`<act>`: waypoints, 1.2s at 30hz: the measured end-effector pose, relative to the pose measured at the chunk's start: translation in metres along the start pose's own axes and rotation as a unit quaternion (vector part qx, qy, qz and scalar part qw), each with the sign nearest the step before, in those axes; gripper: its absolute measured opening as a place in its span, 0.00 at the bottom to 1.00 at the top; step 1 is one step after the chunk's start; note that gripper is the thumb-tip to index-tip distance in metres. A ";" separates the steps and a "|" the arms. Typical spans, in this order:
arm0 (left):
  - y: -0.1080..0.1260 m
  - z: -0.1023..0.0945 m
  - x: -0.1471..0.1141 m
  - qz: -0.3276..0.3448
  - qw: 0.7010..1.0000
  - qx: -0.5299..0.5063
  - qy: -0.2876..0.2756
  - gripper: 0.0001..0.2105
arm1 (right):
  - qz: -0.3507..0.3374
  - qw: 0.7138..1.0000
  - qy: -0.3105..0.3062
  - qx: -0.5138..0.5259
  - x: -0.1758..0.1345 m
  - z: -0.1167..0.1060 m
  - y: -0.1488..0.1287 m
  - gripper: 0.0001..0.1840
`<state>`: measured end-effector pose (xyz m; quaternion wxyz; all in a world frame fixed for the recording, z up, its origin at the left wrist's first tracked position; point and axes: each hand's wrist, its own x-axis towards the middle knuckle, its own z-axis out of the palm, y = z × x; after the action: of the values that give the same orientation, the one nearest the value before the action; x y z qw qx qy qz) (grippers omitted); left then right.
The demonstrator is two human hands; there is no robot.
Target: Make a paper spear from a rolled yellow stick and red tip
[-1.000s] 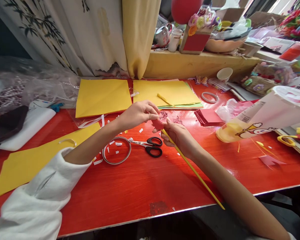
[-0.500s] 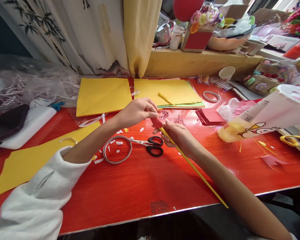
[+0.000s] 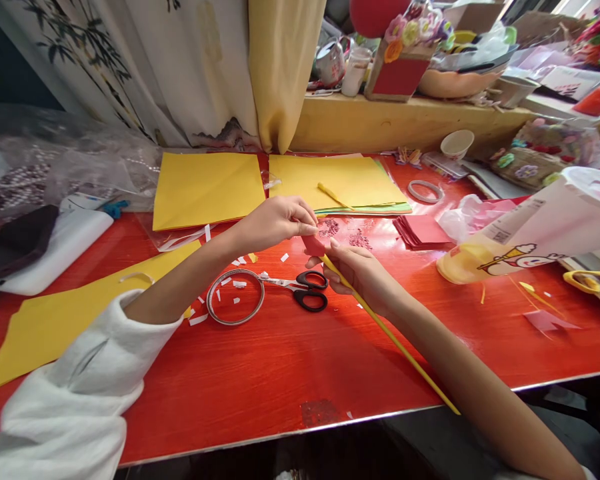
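Over the red table, my left hand (image 3: 283, 220) is closed, its thumb and fingertips pinching the upper edge of a small red paper piece (image 3: 314, 246). The red paper sits at the top end of a long thin yellow paper stick (image 3: 395, 337). My right hand (image 3: 360, 272) is closed around the stick just below the red paper, with the stick slanting down toward the table's front edge. Some of my right fingers are hidden behind the stick. Scissors with black handles (image 3: 310, 291) lie just left of my right hand, their tips beside a roll of tape (image 3: 235, 297).
Yellow paper sheets (image 3: 207, 190) and another yellow stack (image 3: 325, 175) lie at the back. Red paper squares (image 3: 423, 231) are stacked at right, near a tilted drink cup (image 3: 520, 233). A yellow sheet (image 3: 65, 320) lies at left. White scraps surround the tape.
Both hands keep nearly the same pose on the red paper and yellow stick. The view has shifted very slightly.
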<state>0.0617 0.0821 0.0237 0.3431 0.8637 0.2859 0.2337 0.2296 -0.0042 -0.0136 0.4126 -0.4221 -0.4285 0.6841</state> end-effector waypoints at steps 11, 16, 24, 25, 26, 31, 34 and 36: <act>-0.002 0.003 0.001 0.015 1.000 0.019 0.005 0.08 | 0.000 1.000 -0.005 -0.004 0.000 0.000 0.001 0.19; -0.002 0.004 0.000 0.021 1.000 0.015 0.008 0.08 | -0.007 1.000 -0.004 0.004 -0.001 0.001 0.000 0.15; -0.002 0.007 0.000 0.004 1.000 0.008 0.020 0.08 | -0.005 0.999 -0.007 -0.049 -0.001 0.000 -0.001 0.14; -0.003 0.007 0.000 0.004 1.000 0.009 0.021 0.08 | -0.007 0.998 -0.007 -0.058 -0.001 0.000 -0.001 0.14; -0.003 0.008 0.000 0.005 1.000 0.010 0.022 0.08 | -0.010 0.998 -0.007 -0.065 -0.002 0.000 -0.001 0.14; -0.005 0.011 -0.001 0.025 0.999 0.017 0.025 0.08 | -0.012 0.997 0.003 -0.080 -0.002 0.002 -0.001 0.15; -0.006 0.012 -0.002 0.044 0.997 0.050 0.025 0.07 | -0.015 0.997 0.011 -0.079 -0.001 0.004 0.001 0.15; -0.007 0.013 -0.002 0.053 0.995 0.083 0.026 0.07 | -0.018 0.997 0.013 -0.075 0.000 0.003 0.002 0.15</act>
<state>0.0661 0.0791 0.0100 0.2502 0.8969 0.2663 0.2492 0.2265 -0.0058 -0.0140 0.3971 -0.4529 -0.4807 0.6373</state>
